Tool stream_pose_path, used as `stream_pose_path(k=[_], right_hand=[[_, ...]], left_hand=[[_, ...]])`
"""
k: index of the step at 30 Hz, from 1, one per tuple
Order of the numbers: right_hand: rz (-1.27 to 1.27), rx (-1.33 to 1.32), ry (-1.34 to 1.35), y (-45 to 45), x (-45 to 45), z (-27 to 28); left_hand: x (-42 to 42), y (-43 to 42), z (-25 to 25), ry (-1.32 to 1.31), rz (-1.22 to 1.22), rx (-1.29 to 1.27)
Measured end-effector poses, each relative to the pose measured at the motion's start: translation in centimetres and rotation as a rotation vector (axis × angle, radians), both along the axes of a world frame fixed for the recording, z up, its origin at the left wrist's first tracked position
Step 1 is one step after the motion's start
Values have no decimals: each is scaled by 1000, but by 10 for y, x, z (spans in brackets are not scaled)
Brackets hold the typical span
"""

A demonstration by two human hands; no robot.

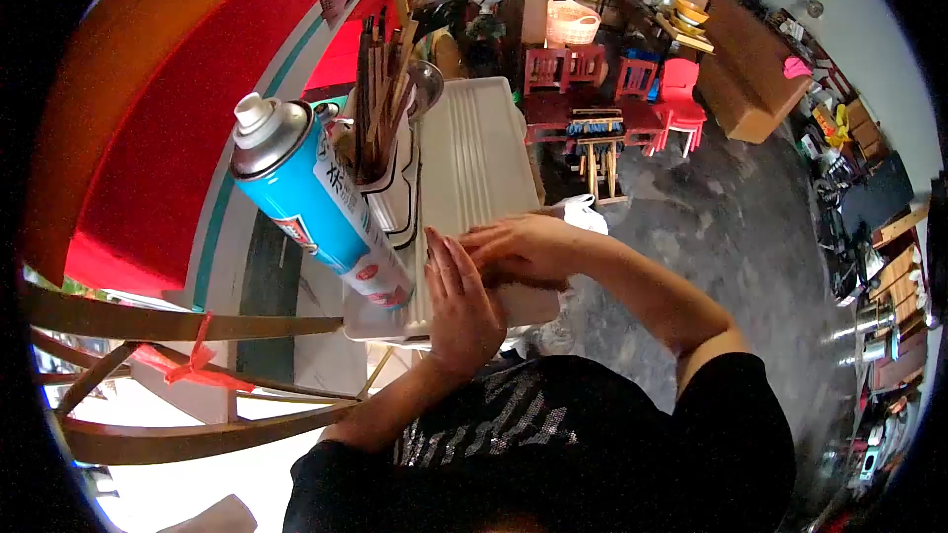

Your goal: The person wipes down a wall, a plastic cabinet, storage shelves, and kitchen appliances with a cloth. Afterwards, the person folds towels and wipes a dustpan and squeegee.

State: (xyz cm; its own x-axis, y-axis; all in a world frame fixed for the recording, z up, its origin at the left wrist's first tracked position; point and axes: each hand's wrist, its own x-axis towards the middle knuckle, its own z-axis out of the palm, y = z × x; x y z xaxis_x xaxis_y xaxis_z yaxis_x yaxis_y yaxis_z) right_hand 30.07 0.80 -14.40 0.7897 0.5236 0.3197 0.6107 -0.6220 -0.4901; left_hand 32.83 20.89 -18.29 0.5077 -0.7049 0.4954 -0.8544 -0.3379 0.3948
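Note:
My left hand (462,311) is over the near part of the pale ribbed lid (474,153), its fingers straight and side by side. My right hand (523,242) reaches in from the right, fingers bent against my left hand and over a brown thing (538,278) that I cannot make out. A blue spray can (321,202) with a white cap stands just left of my hands. Behind the can, a white holder (395,197) contains several thin brown sticks (375,104).
Curved brown strips (197,328) with a red tie cross the lower left. A red panel (197,118) rises at the left. Farther off are a red table (592,123), a pink chair (681,94), a brown bench (750,79) and a pink basket (573,22). Clutter lines the right wall.

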Motion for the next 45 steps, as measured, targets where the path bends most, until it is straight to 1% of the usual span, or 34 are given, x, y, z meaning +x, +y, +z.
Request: stream_pose_path(k=[3, 4, 5, 7, 8, 10, 12, 15, 16, 18, 20, 21, 22, 25, 27, 28, 31, 33, 37, 38, 39, 40, 41, 43, 44, 45], right_hand=[[-186, 56, 119, -37, 56, -32], [-180, 4, 80, -56, 84, -37], [-174, -46, 37, -71, 107, -36], [-503, -94, 7, -80, 126, -24], [-615, -147, -252, -94, 147, -43], [-621, -317, -373, -111, 178, -87], [-596, -312, -359, -91, 158, -58], [-299, -335, -162, -74, 136, -56], [-209, -239, -130, -68, 118, -57], [-34, -48, -59, -56, 72, -35], [149, 3, -75, -55, 63, -32], [241, 26, -81, -56, 59, -34], [223, 43, 34, -61, 64, -38], [131, -197, 261, -72, 83, -6], [63, -108, 156, -92, 117, -27], [24, -61, 103, -104, 134, -39], [-92, 10, 64, -142, 176, -48], [-219, -100, 48, -161, 189, -35], [-435, 194, 529, -185, 193, -9], [-489, 133, 497, -187, 196, -15], [-541, 33, 398, -184, 194, -24], [-598, -116, 232, -179, 194, -35], [-632, -183, 118, -173, 190, -44], [-663, -197, -64, -160, 168, -54], [-619, -65, -98, -150, 145, -53], [-603, -57, -164, -141, 130, -58]], left_hand=[[5, -3, -6, 30, 3, 36], [3, -4, -2, 60, 40, 139], [3, -5, -3, 84, 28, 179], [6, -5, -4, 133, 7, 254], [5, -5, 0, 157, 17, 265], [1, -4, 13, 209, 47, 281], [2, -4, 5, 227, 126, 202], [-4, -5, 11, 251, 239, 119], [-6, -7, 12, 258, 271, 94], [-7, -7, 11, 217, 298, 53], [-12, -13, 12, 218, 333, -14], [-14, -14, 11, 197, 337, 1], [-14, -13, 9, 172, 342, 13], [-17, -10, -2, 160, 393, 55], [-23, -14, 8, 182, 414, 91], [-21, -15, 1, 98, 403, 5], [-20, -18, -8, 110, 468, -57], [-18, -16, -11, 117, 484, -54], [-17, -13, -19, 152, 546, -60], [-20, -13, -16, 206, 574, -20], [-24, -15, -5, 256, 597, 17], [-24, -16, -2, 303, 617, 51], [-21, -16, -7, 221, 573, 5], [-18, -13, -16, 43, 480, -87], [-23, -15, -6, 292, 545, -41], [-26, -17, -3, 274, 548, -25]])
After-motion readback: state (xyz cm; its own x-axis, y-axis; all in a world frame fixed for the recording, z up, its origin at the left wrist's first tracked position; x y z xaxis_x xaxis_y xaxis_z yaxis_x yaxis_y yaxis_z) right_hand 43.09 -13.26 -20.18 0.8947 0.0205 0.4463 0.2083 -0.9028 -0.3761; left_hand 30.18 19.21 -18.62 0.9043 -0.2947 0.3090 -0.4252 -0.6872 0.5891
